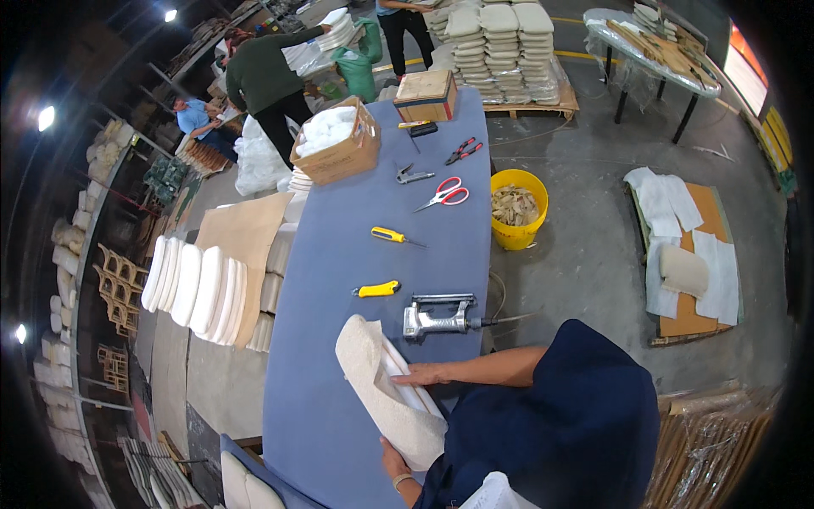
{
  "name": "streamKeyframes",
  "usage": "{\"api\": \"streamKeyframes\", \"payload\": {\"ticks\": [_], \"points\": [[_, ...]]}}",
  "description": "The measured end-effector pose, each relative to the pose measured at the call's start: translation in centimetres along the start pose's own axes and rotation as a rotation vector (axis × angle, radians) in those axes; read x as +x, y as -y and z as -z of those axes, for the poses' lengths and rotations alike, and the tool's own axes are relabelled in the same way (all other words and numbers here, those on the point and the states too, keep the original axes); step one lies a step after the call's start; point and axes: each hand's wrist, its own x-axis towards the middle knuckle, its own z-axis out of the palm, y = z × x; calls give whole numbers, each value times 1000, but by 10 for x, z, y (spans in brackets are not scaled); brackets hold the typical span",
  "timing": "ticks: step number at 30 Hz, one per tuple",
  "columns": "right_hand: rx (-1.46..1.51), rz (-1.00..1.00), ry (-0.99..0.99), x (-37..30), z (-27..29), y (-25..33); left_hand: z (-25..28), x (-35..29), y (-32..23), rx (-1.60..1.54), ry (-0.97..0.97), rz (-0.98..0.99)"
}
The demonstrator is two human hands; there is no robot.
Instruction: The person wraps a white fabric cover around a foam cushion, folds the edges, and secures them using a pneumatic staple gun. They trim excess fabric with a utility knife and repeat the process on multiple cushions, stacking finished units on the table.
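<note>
Head view: right hand (421,374), half-spread, touches cream cushion (370,360).

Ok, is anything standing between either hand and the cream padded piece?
Nothing visible: the right hand touches the cream padded piece at its open fold, the left hand its near end. The staple gun lies beside its far end, not between.
</note>
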Motion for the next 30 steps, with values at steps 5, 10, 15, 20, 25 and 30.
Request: {"api": "streamKeyframes", "payload": {"ticks": [5, 10, 15, 20, 25, 30], "points": [[-129, 107, -186, 20, -16, -30, 2, 40, 31, -408, 319, -36], [-552, 241, -372, 1, -44, -6, -8, 2, 24, -588, 512, -112], [-674, 499, -214, -87, -114, 83, -28, -55, -8, -1054, 635, -168], [-926, 655, -10, -139, -145, 131, 11, -24, -27, -759, 472, -619], [-1146, 629, -90, -112, -154, 101, 72, 3, 4, -1100, 482, -409], [-1170, 289, -37, -63, -138, -11, 103, 20, 72, -1320, 435, -332]]}}
